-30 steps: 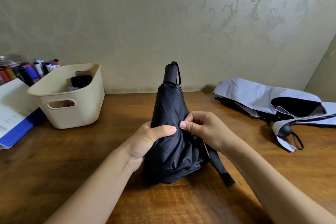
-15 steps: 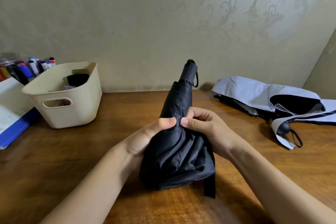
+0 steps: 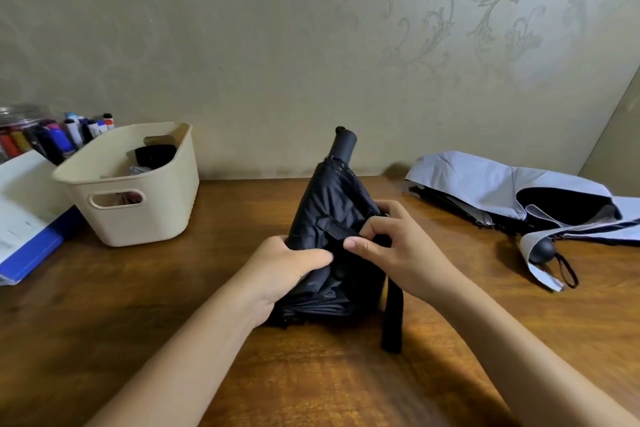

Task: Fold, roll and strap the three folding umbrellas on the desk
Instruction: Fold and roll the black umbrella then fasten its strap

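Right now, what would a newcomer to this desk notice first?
The black umbrella is held at the centre of the desk, gripped by the left hand and the right hand, its strap hanging loose. At the right lies an unrolled grey umbrella; at the left stands a cream basket.

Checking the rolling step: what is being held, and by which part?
The black umbrella, at mid-canopy: left hand wraps the bunched fabric, right hand pinches a fold.

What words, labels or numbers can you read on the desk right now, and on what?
No text is readable.
Print on the white sheet on the blue folder: too blurred.
Labels on the markers behind the cream basket: too small.
On the black umbrella and grey umbrella: no marking visible.
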